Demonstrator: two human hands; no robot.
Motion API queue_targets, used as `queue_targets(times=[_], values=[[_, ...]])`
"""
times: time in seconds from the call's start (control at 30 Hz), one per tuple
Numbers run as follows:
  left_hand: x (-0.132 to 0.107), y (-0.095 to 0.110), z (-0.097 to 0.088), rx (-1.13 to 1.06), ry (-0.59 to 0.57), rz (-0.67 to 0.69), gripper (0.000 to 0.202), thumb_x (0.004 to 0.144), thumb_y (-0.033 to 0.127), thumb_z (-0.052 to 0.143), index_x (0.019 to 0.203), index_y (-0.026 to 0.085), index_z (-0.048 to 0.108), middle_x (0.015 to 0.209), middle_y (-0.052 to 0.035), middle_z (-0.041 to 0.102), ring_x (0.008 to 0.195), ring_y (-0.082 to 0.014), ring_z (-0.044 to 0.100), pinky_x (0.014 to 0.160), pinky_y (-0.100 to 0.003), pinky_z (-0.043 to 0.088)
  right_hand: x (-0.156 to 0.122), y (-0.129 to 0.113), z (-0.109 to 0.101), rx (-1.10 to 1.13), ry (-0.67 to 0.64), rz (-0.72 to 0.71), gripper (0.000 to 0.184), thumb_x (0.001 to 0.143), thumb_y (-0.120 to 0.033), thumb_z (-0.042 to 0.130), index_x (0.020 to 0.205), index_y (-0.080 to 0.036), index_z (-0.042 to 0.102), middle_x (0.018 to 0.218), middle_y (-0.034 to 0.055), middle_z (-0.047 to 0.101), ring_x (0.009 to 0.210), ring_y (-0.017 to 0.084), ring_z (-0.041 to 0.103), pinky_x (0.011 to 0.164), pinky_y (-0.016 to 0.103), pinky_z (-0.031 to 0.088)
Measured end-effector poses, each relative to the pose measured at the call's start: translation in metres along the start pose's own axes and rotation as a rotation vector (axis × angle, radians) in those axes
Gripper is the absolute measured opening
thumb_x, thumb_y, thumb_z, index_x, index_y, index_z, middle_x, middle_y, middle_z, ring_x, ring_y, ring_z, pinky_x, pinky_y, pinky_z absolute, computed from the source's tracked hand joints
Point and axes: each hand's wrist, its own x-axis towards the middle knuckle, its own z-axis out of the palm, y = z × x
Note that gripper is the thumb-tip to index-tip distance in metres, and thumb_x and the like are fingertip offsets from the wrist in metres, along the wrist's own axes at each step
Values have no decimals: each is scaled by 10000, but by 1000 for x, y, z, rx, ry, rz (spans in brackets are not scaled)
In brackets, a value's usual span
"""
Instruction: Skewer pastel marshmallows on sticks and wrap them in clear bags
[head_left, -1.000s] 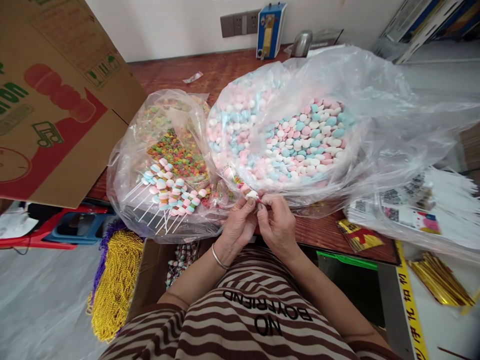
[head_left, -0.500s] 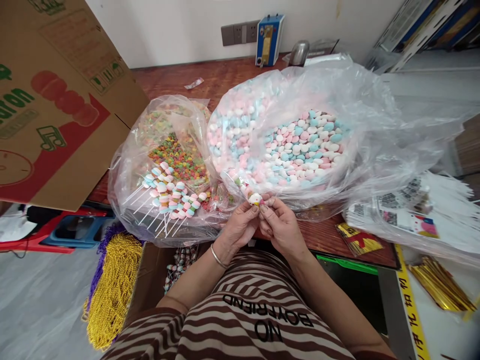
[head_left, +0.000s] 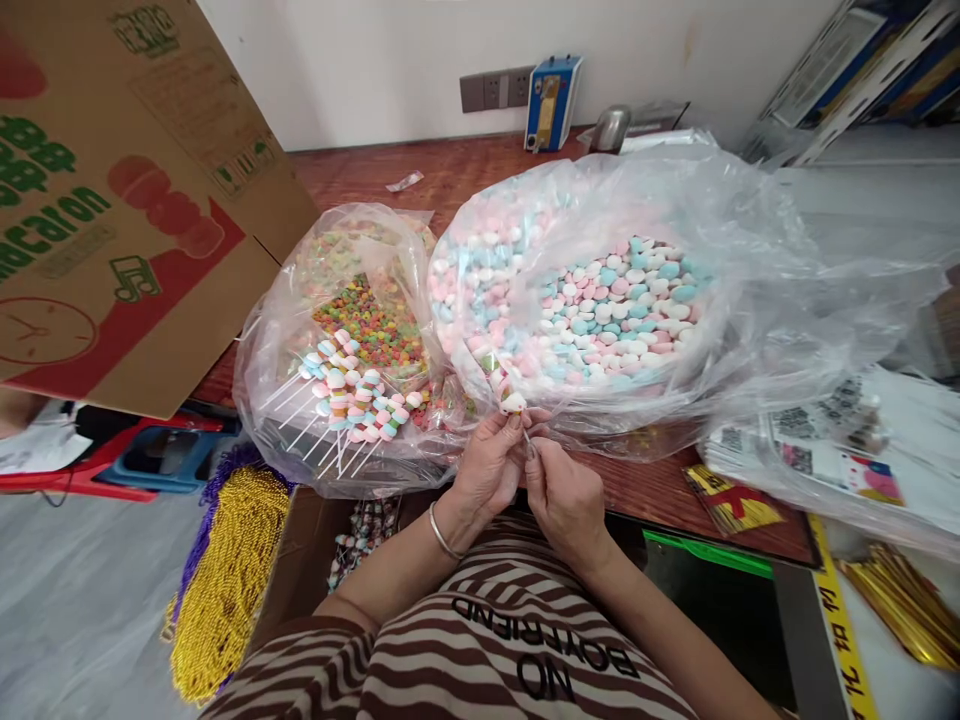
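Note:
In front of my chest, both hands work on one candy lollipop [head_left: 511, 404] in a clear wrapper. My left hand [head_left: 487, 465] pinches it just below the white candy at its lower end. My right hand [head_left: 568, 497] is closed beside it, thumb and fingertips pressed together on a thin stick or tie under the candy; which of these it is, I cannot tell. Left of my hands, several finished-looking candy sticks [head_left: 356, 400] in pink, white and blue lie on a clear bag of small colourful ring candies [head_left: 375, 325].
A large clear bag of pastel candies [head_left: 615, 310] lies behind my hands. Printed white wrappers [head_left: 840, 425] and a packet of gold ties [head_left: 731, 500] are to the right. A cardboard box [head_left: 150, 230] stands left; beaded strings [head_left: 229, 580] hang below it.
My right hand has slid down from the candy and turned, now gripping lower. My left hand keeps its hold. The whole view has shifted slightly.

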Motion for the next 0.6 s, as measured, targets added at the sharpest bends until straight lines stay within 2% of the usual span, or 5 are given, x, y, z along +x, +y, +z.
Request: queue_targets(times=[0.17, 0.3, 0.4, 0.53, 0.6], values=[[-3, -3, 2, 2, -14, -4, 292, 635, 342, 903, 724, 155, 698, 886, -72, 769, 901, -208, 710, 892, -339, 535, 5, -2, 4, 60, 16, 57, 192, 1018, -224, 429, 877, -224, 560, 683, 11, 641, 580, 158, 602, 549, 266, 389], [-3, -2, 3, -6, -14, 8, 259, 655, 326, 889, 714, 155, 705, 870, -61, 765, 844, -165, 686, 861, -291, 525, 8, -4, 4, 111, 9, 116, 189, 1019, -233, 435, 868, -226, 550, 693, 5, 642, 565, 151, 582, 547, 264, 389], [-2, 3, 2, 9, -35, -2, 247, 666, 319, 883, 717, 149, 712, 861, -54, 753, 808, -144, 658, 831, -264, 507, 12, -2, -4, 210, -61, 172, 204, 1026, -253, 448, 867, -224, 573, 697, -8, 637, 568, 144, 573, 559, 258, 407], [-4, 10, -1, 97, -82, 40, 255, 712, 348, 860, 747, 145, 711, 796, -26, 699, 764, -122, 609, 796, -248, 477, 25, 5, -20, 230, 35, 266, 183, 1010, -335, 516, 1000, -221, 658, 919, 57, 700, 866, 210, 647, 787, 322, 498], [-7, 13, -3, 120, -133, 9, 277, 740, 376, 841, 753, 147, 684, 679, 3, 618, 649, -101, 542, 680, -241, 443, 33, 11, -25, 358, -28, 273, 246, 1010, -376, 514, 1087, -221, 688, 1051, 86, 705, 1014, 239, 641, 895, 368, 509]])
